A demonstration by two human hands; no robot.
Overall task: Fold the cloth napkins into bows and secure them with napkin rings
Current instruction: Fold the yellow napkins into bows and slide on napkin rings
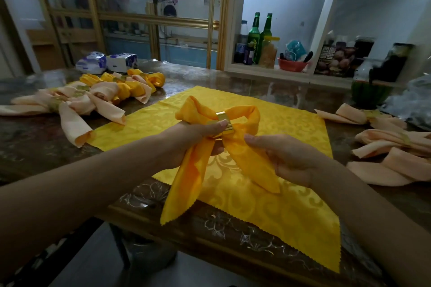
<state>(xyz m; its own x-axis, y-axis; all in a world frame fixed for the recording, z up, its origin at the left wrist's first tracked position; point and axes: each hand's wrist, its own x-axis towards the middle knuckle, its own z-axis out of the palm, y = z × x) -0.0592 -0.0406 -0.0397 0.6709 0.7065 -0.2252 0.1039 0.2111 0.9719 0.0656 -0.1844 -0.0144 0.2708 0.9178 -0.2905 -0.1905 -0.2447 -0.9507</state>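
A yellow cloth napkin [242, 154] is shaped into a bow, with two loops at the top and two tails hanging down. A gold napkin ring [224, 123] sits around its middle. My left hand [193, 140] grips the bow at the ring, thumb lying along the ring. My right hand [286, 158] pinches the right tail just below the ring. The bow is held above a flat yellow patterned napkin [268, 212] spread on the table.
Several finished yellow and peach bows [98, 95] lie at the back left. Peach napkins with rings [391, 151] lie at the right. Tissue packs [107, 63], bottles [254, 37] and jars stand behind. The table's front edge [210, 233] is near me.
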